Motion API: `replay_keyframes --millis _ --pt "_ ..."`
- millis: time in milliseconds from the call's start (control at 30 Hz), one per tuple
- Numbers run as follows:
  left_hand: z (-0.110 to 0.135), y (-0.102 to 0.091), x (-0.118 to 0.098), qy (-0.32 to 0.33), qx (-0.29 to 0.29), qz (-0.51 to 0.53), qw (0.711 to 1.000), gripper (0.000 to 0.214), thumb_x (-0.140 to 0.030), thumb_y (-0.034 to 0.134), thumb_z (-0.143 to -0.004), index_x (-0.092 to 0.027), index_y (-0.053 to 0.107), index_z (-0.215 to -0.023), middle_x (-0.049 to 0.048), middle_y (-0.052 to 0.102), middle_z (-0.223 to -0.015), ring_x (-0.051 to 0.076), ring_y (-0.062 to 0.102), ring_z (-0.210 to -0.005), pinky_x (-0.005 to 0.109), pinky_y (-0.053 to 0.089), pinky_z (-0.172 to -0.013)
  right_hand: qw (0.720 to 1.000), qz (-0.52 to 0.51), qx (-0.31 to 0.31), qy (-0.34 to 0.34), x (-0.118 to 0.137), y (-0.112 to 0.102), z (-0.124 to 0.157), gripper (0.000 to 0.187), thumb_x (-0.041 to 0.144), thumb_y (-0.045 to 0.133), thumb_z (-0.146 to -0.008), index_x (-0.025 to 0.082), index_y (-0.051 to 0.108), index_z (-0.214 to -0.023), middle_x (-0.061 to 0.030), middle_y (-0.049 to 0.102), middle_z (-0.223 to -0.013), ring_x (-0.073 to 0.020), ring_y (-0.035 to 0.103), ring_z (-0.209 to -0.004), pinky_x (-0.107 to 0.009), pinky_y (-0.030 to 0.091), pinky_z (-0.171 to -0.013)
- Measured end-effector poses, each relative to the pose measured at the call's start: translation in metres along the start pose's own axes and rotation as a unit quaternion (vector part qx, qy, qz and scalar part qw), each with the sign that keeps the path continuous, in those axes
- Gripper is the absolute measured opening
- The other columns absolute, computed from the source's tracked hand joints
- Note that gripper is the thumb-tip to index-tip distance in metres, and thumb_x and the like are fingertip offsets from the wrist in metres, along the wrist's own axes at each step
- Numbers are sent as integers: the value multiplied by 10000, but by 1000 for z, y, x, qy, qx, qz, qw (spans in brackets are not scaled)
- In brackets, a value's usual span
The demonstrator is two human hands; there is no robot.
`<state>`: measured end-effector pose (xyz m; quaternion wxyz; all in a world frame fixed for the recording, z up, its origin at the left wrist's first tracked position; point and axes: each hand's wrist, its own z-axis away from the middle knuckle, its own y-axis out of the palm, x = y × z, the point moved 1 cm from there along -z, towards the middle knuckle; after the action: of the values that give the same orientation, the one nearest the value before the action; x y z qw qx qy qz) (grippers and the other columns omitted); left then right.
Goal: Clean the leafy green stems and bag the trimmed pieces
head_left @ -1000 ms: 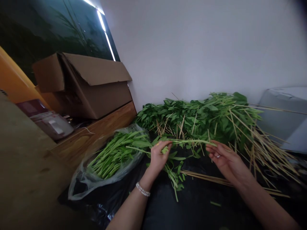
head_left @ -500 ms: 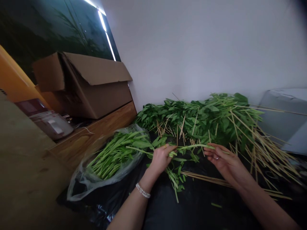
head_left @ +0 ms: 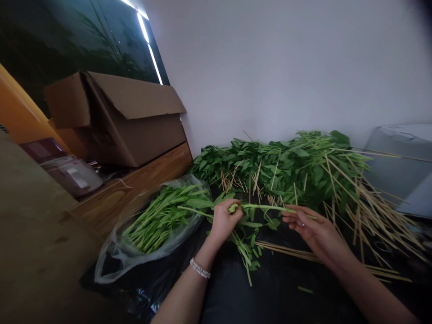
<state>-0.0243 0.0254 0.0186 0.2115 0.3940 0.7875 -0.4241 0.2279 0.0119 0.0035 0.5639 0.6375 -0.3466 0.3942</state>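
My left hand (head_left: 224, 219), a bead bracelet on its wrist, is closed in a pinch on the left end of a green stem (head_left: 261, 207) that lies level between my hands. My right hand (head_left: 312, 227), with a ring on one finger, has its fingers curled round the stem's right end. Both hands hover just in front of a big heap of leafy greens (head_left: 280, 168) mixed with pale straw-like stalks (head_left: 371, 216). A few loose leaves and stems (head_left: 248, 249) lie on the black sheet (head_left: 263, 292) below my hands.
A clear plastic bag (head_left: 155, 225) of trimmed green stems lies to the left of my hands. Behind it run a wooden ledge (head_left: 135, 189) and an open cardboard box (head_left: 124, 119). A white wall stands behind the heap, a grey bin (head_left: 401, 166) at right.
Both hands have shifted slightly left with the stem; my left hand's pinch has slid along to the stem's tip, and my right hand has crept closer along it.
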Motion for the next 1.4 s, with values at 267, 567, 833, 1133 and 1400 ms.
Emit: replay_keyframes --millis 267,567,833,1133,1400 --pt "-19 -26 36 -150 -209 121 959 162 -270 534 -815 -166 655 -840 0 607 -779 141 559 -764 251 430 -751 995 -70 -74 -2 4 -14 -7 244 334 790 -707 241 752 -930 -54 749 -913 -171 684 -834 -238 552 -674" --pt "-8 -18 9 -56 -125 66 988 176 -321 393 -962 -203 519 -996 -12 596 -773 135 568 -738 262 437 -754 997 -62 -48 17 0 -6 -4 291 342 799 -701 243 745 -969 -64 747 -979 -170 679 -877 -233 535 -685" --pt "4 0 -6 98 11 -53 994 153 -281 623 -859 -204 658 -987 44 721 -957 185 669 -888 287 492 -811 999 -42 -16 22 -6 0 0 313 351 785 -724 226 743 -1008 -98 741 -1028 -195 675 -899 -271 521 -701" --pt "8 4 3 133 81 -225 962 183 -349 553 -909 -216 650 -988 41 672 -900 175 650 -814 258 490 -704 999 -25 6 32 -12 5 3 320 365 775 -730 210 742 -1008 -106 746 -977 -218 678 -862 -315 512 -685" --pt "7 2 -2 136 71 -268 951 149 -300 477 -944 -212 571 -1018 41 619 -961 163 625 -843 245 484 -700 980 185 -73 -24 -9 0 0 432 481 671 -787 170 671 -1086 -142 721 -1023 -282 673 -911 -422 518 -761"
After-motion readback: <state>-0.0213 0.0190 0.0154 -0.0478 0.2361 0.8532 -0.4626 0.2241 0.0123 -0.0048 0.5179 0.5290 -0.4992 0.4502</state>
